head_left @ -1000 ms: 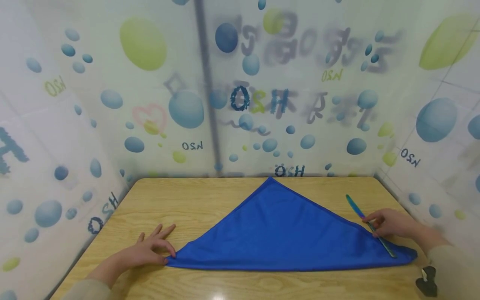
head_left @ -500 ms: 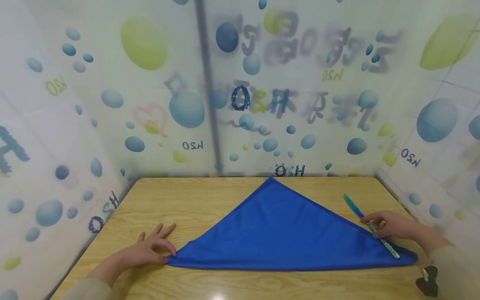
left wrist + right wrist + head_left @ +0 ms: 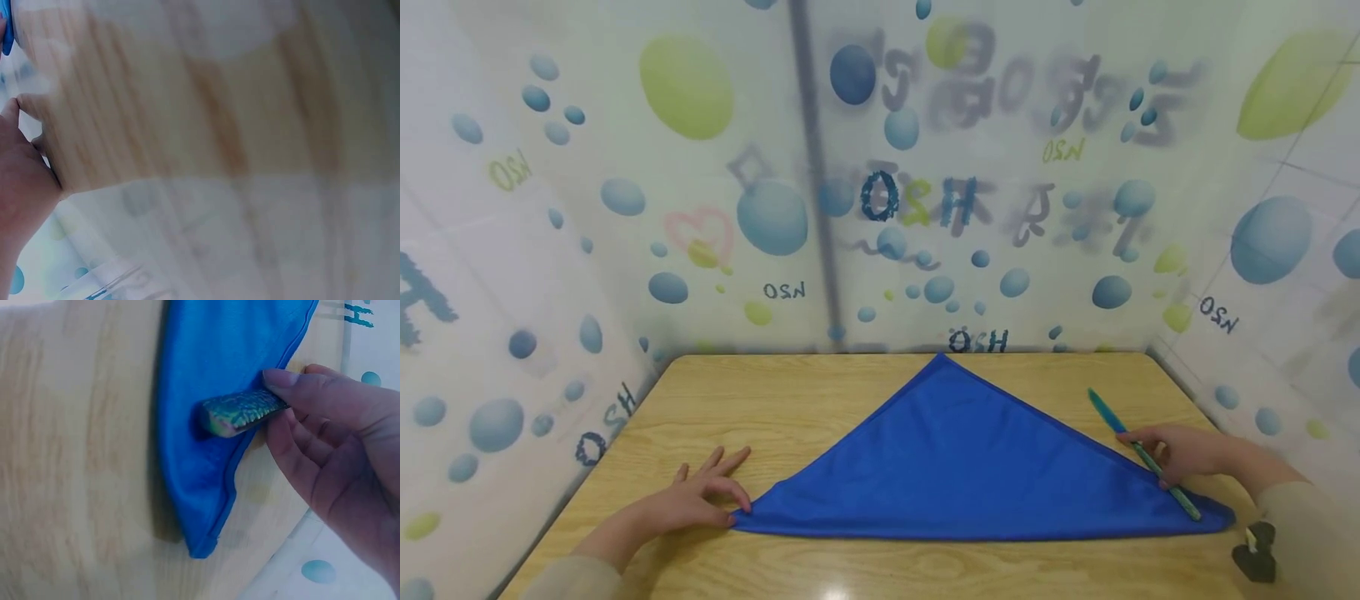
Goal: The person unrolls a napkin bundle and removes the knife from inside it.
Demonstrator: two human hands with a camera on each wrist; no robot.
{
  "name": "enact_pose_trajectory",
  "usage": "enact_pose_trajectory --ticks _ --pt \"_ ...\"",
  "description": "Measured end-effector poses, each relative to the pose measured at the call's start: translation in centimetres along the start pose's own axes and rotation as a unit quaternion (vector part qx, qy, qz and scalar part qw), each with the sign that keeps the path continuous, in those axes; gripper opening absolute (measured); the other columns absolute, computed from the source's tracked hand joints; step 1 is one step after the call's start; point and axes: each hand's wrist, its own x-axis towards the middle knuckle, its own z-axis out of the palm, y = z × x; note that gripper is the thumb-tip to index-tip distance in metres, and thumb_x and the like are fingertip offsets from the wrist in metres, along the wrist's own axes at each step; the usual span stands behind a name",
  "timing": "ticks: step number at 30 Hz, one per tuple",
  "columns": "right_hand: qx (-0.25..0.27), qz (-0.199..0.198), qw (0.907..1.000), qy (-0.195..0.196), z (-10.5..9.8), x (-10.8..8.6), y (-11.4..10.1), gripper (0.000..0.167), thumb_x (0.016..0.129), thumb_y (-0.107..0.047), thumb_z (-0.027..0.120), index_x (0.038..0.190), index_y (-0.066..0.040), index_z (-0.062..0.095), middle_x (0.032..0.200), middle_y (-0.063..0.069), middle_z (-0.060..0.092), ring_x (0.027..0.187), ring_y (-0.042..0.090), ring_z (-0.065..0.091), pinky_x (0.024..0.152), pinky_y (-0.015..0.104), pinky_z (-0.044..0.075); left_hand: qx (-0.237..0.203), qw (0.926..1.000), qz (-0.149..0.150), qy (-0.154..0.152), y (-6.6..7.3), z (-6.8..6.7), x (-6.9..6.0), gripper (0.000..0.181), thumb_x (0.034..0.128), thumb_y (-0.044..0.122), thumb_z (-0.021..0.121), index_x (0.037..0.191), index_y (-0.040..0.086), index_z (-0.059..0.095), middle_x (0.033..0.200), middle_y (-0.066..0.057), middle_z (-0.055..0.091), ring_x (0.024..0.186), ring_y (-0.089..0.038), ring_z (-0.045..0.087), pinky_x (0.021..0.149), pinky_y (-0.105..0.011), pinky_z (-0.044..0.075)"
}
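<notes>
A blue cloth (image 3: pixel 955 467), folded to a triangle, lies on the table with its peak at the far edge. In the head view my left hand (image 3: pixel 692 500) pinches its left corner between thumb and forefinger, the other fingers spread. Only part of that left hand (image 3: pixel 25 181) shows in the left wrist view. Near the cloth's right corner, my right hand (image 3: pixel 1191 452) pinches a table knife (image 3: pixel 1103 407) by its handle. The iridescent blue-green blade points away to the far left. In the right wrist view the patterned handle end (image 3: pixel 234 414) is over the cloth.
The wood-grain table (image 3: pixel 737 400) extends around the cloth. Pale curtains (image 3: pixel 895 275) with bubble and H2O prints enclose its back and both sides. A small dark object (image 3: pixel 1255 552) sits at the right sleeve.
The knife has turned slightly in my right hand, and its handle end has shifted a little to the right. My left hand and the cloth look unmoved.
</notes>
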Motion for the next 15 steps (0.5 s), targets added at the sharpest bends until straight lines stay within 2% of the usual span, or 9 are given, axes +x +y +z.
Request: enact_pose_trajectory --ticks 3,8,13,15 --pt "0.017 0.030 0.9994 0.003 -0.1 0.2 0.0 0.080 0.071 0.004 0.078 0.142 0.007 0.042 0.111 0.017 0.050 0.066 0.022 0.053 0.056 0.027 0.045 0.007 0.9999 0.010 0.008 -0.2 0.1 0.0 0.012 0.0829 0.021 0.072 0.093 0.027 0.070 0.155 -0.034 0.012 0.133 -0.062 -0.018 0.086 -0.078 -0.024" --pt "0.052 0.044 0.9975 0.016 -0.3 0.1 0.4 0.085 0.072 0.005 0.075 0.147 0.004 0.035 0.119 0.021 0.046 0.056 0.016 0.048 0.052 0.028 0.046 0.014 0.9997 0.017 0.014 -0.3 0.2 0.1 0.013 0.0827 0.021 0.072 0.093 0.029 0.071 0.154 -0.035 0.012 0.132 -0.063 -0.017 0.086 -0.078 -0.024" --pt "0.082 0.027 0.9959 0.029 -0.8 -0.2 1.1 0.087 0.070 0.009 0.067 0.149 0.003 0.030 0.118 0.020 0.042 0.053 0.012 0.040 0.051 0.025 0.042 0.020 0.9996 0.013 0.013 -0.4 0.1 0.0 0.011 0.0836 0.023 0.071 0.093 0.029 0.071 0.154 -0.034 0.014 0.133 -0.062 -0.017 0.086 -0.078 -0.024" --pt "0.086 0.008 0.9956 0.037 -1.2 -0.3 1.4 0.087 0.070 0.011 0.065 0.149 0.003 0.029 0.119 0.022 0.042 0.054 0.011 0.038 0.051 0.024 0.040 0.020 0.9997 0.010 0.010 -0.4 0.0 0.0 0.011 0.0841 0.023 0.071 0.093 0.029 0.071 0.154 -0.033 0.014 0.134 -0.062 -0.017 0.086 -0.078 -0.024"
